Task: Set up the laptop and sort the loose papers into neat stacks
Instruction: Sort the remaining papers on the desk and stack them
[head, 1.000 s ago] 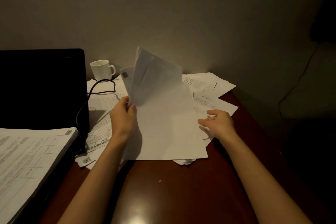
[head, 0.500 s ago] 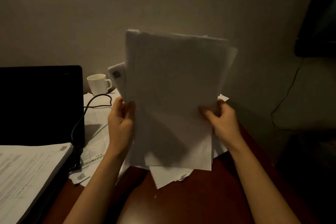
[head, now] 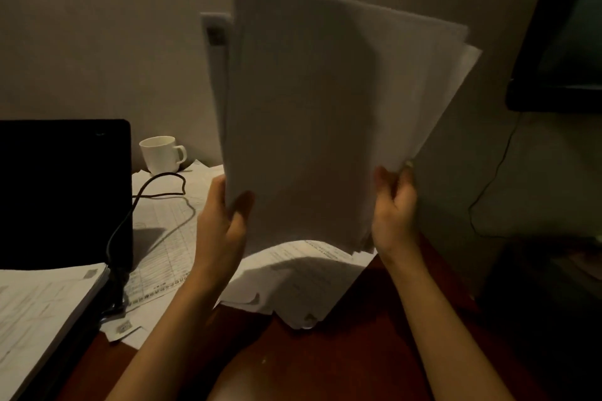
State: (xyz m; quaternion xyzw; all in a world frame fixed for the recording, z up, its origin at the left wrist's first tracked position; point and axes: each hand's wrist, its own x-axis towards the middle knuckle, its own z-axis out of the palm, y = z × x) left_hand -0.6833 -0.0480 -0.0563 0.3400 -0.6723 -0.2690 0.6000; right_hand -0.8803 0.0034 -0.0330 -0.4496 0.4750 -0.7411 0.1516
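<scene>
Nearest, at seven o'clock, a squared pile of printed forms [head: 35, 309] lay on what was probably the keyboard of the open laptop [head: 62, 192], hiding it. At centre the left hand [head: 221, 231] and right hand [head: 395, 212] each kept a curled grip on a side edge of an upright sheaf of papers [head: 319, 114] above the desk [head: 342, 365], likely to knock its uneven edges level. The sheaf's print was unreadable, and it hid most of the loose sheets [head: 303, 283] beneath; a white mug [head: 161, 155] stood at ten o'clock.
</scene>
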